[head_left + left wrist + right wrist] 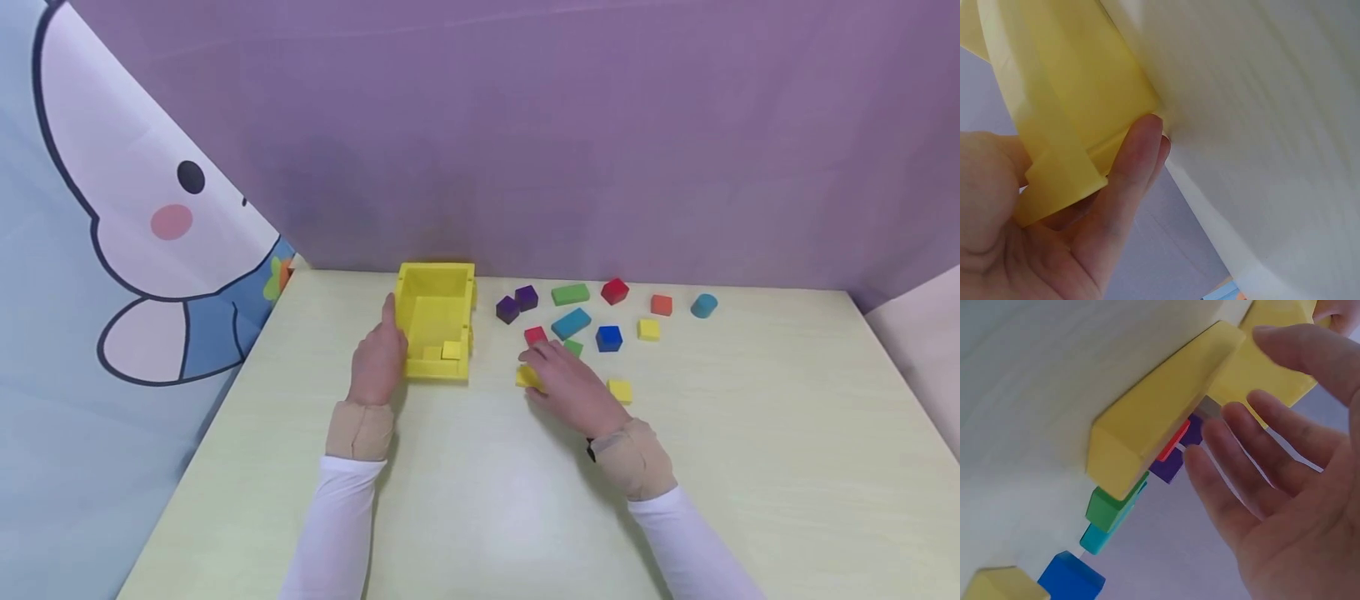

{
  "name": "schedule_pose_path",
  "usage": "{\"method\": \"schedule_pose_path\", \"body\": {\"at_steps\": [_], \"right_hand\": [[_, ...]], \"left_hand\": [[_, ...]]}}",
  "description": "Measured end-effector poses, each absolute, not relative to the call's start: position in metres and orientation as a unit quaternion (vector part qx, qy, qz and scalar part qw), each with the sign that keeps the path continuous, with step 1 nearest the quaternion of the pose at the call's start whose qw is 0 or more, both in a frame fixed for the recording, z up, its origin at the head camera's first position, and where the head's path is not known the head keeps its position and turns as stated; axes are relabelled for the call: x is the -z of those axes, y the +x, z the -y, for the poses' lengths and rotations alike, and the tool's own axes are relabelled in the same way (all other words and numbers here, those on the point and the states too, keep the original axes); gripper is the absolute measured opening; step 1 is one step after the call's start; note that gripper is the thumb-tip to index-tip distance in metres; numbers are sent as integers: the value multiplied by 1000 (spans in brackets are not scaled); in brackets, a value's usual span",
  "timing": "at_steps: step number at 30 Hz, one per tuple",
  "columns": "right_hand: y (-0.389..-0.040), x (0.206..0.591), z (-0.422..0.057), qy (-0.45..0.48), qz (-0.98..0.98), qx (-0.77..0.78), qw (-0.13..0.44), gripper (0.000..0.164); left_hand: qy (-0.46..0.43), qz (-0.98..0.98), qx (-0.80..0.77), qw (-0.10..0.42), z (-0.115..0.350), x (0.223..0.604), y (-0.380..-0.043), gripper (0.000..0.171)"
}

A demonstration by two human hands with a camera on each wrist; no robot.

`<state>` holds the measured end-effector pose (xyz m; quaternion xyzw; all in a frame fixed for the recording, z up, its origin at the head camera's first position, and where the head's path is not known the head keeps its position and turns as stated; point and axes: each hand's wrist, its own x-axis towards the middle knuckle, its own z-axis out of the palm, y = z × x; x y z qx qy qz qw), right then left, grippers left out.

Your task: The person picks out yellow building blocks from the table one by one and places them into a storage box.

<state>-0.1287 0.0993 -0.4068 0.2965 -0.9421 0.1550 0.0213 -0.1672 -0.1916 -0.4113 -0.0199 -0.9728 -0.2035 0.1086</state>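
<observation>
Block (1154,409): yellow, long, flat-sided; tub (435,317): yellow, open-topped, rectangular.

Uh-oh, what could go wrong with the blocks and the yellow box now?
The right hand might bump the small red block or the partly hidden green block, because both are close to the long yellow rectangular block it's at. That yellow block might slip away, since the hand looks open beside it. The yellow, open-topped plastic box could slide if the left hand tugs its side.
</observation>
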Motion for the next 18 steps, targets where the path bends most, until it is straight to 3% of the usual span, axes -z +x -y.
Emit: {"method": "schedule_pose_path", "body": {"at_steps": [7,18], "right_hand": [[-129,409,-102,284,946,-158,-8,37],[-128,409,-105,279,946,-167,-10,40]], "left_hand": [[-16,973,202,107,191,410,-167,58],[-13,974,205,94,191,409,-167,58]]}}
